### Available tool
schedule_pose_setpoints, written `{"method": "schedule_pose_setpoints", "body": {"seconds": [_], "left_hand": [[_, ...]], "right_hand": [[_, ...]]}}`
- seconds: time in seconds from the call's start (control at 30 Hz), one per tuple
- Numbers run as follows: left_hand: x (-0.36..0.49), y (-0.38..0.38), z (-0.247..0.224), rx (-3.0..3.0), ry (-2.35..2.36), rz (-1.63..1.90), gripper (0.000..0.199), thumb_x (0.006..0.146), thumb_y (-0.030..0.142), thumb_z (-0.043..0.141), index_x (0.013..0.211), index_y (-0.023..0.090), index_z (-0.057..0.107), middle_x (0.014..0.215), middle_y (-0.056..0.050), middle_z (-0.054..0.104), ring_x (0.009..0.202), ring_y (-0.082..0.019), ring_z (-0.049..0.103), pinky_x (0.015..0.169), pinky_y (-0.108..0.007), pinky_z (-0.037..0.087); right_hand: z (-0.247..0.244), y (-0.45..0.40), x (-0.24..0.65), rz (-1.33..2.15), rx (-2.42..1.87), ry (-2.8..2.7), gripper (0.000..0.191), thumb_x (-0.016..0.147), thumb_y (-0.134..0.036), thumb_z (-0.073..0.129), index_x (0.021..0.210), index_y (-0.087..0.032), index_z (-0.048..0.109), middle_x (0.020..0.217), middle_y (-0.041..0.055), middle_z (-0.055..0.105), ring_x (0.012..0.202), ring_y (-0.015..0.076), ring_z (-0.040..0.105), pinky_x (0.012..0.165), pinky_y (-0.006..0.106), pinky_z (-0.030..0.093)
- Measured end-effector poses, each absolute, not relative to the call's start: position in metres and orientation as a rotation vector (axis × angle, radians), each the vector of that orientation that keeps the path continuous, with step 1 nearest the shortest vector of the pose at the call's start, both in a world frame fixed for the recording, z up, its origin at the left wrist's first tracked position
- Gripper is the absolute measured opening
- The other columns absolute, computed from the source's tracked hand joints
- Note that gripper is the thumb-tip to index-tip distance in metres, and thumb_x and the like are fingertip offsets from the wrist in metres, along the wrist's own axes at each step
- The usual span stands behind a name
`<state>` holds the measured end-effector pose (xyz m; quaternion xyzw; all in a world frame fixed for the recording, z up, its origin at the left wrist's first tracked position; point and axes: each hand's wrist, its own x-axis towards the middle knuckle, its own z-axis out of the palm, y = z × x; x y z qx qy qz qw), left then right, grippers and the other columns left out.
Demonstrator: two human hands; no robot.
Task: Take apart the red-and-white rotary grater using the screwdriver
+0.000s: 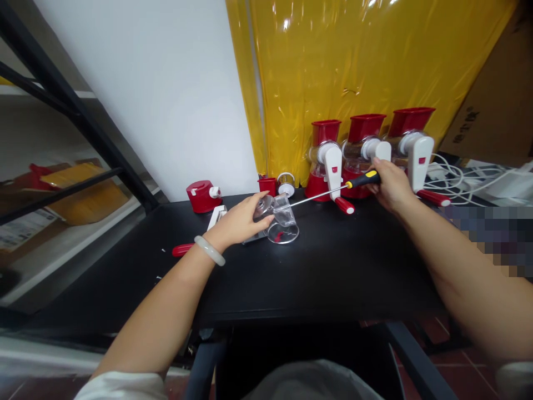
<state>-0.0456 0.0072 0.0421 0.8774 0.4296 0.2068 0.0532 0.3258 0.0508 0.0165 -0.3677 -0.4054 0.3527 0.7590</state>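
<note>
My left hand (245,218) is closed on a clear plastic grater housing (284,212), which lies on its side on the black table. In my right hand (391,183) is a screwdriver (363,179) with a black and yellow handle. Its long shaft points left, and the tip meets the clear housing; whether it sits in a screw cannot be made out. Behind my left wrist lies a white crank (216,215) with a red grip (182,250). A red base (201,196) stands beyond it, and a small red piece (267,184) sits beside a metal grater drum (286,183).
Three assembled red and white rotary graters (327,158) line the back right of the black table (325,272). White cables (449,178) lie to their right, before a cardboard box (483,105). Yellow plastic sheeting (333,61) hangs behind. A metal-framed shelf (62,94) stands left.
</note>
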Motion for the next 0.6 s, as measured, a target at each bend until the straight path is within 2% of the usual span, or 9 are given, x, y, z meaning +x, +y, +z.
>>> {"method": "schedule_pose_setpoints", "body": {"seconds": [0.07, 0.1, 0.23, 0.3, 0.37, 0.43, 0.5, 0.53, 0.6], "left_hand": [[-0.046, 0.008, 0.042, 2.670, 1.302, 0.629, 0.070, 0.092, 0.053, 0.053, 0.149, 0.016, 0.038, 0.143, -0.017, 0.056, 0.123, -0.032, 0.059, 0.103, -0.047, 0.049], [-0.046, 0.008, 0.042, 2.669, 1.301, 0.630, 0.070, 0.092, 0.053, 0.053, 0.149, 0.016, 0.038, 0.143, -0.017, 0.056, 0.124, -0.032, 0.059, 0.103, -0.047, 0.049], [-0.046, 0.008, 0.042, 2.657, 1.307, 0.635, 0.070, 0.092, 0.053, 0.052, 0.149, 0.015, 0.038, 0.144, -0.018, 0.055, 0.125, -0.032, 0.058, 0.104, -0.046, 0.049], [-0.046, 0.008, 0.042, 2.656, 1.308, 0.631, 0.071, 0.092, 0.053, 0.053, 0.149, 0.014, 0.038, 0.143, -0.018, 0.056, 0.124, -0.032, 0.059, 0.103, -0.047, 0.049], [-0.046, 0.007, 0.042, 2.659, 1.309, 0.629, 0.071, 0.092, 0.054, 0.053, 0.149, 0.015, 0.038, 0.143, -0.018, 0.056, 0.123, -0.033, 0.059, 0.103, -0.047, 0.049], [-0.045, 0.007, 0.042, 2.666, 1.305, 0.631, 0.070, 0.092, 0.053, 0.054, 0.149, 0.016, 0.039, 0.142, -0.018, 0.057, 0.122, -0.033, 0.060, 0.102, -0.047, 0.049], [-0.045, 0.007, 0.042, 2.673, 1.299, 0.636, 0.069, 0.092, 0.053, 0.054, 0.148, 0.016, 0.039, 0.141, -0.017, 0.057, 0.121, -0.032, 0.060, 0.102, -0.047, 0.049], [-0.045, 0.007, 0.042, 2.674, 1.296, 0.635, 0.069, 0.092, 0.053, 0.054, 0.148, 0.016, 0.039, 0.141, -0.017, 0.058, 0.121, -0.032, 0.061, 0.102, -0.047, 0.049], [-0.045, 0.007, 0.042, 2.670, 1.301, 0.632, 0.070, 0.092, 0.053, 0.054, 0.149, 0.015, 0.039, 0.141, -0.017, 0.058, 0.120, -0.032, 0.061, 0.102, -0.047, 0.050]], "right_hand": [[0.017, 0.049, 0.326, 0.806, -0.796, -0.951, 0.028, 0.080, -0.033, 0.073, 0.063, -0.021, 0.054, 0.041, -0.0087, 0.033, 0.034, 0.0079, 0.028, 0.037, 0.022, 0.030], [0.019, 0.047, 0.325, 0.830, -0.784, -0.962, 0.024, 0.080, -0.029, 0.070, 0.064, -0.021, 0.054, 0.042, -0.0086, 0.035, 0.035, 0.0082, 0.030, 0.039, 0.022, 0.033], [0.024, 0.039, 0.323, 0.948, -0.676, -0.863, 0.009, 0.068, -0.014, 0.063, 0.068, -0.020, 0.057, 0.061, -0.0039, 0.054, 0.054, 0.0112, 0.051, 0.052, 0.025, 0.049], [0.025, 0.036, 0.323, 0.991, -0.639, -0.883, 0.006, 0.066, -0.016, 0.061, 0.069, -0.020, 0.058, 0.066, -0.0027, 0.056, 0.061, 0.0126, 0.055, 0.055, 0.027, 0.053], [0.025, 0.036, 0.323, 0.992, -0.636, -0.910, 0.007, 0.071, -0.025, 0.064, 0.069, -0.020, 0.059, 0.067, -0.0016, 0.057, 0.061, 0.0138, 0.056, 0.054, 0.028, 0.052], [0.024, 0.038, 0.323, 0.934, -0.677, -0.908, 0.027, 0.079, -0.044, 0.065, 0.066, -0.021, 0.058, 0.060, -0.0013, 0.053, 0.053, 0.0135, 0.052, 0.047, 0.026, 0.047], [0.023, 0.042, 0.322, 0.865, -0.747, -0.904, 0.045, 0.084, -0.061, 0.060, 0.064, -0.021, 0.055, 0.047, -0.0039, 0.041, 0.040, 0.0114, 0.040, 0.040, 0.025, 0.038], [0.022, 0.044, 0.322, 0.841, -0.779, -0.909, 0.047, 0.085, -0.062, 0.059, 0.063, -0.022, 0.054, 0.042, -0.0058, 0.034, 0.036, 0.0102, 0.033, 0.038, 0.025, 0.033], [0.022, 0.046, 0.321, 0.831, -0.812, -0.917, 0.038, 0.089, -0.050, 0.060, 0.064, -0.022, 0.054, 0.039, -0.0081, 0.026, 0.034, 0.0090, 0.025, 0.037, 0.024, 0.029]]}}
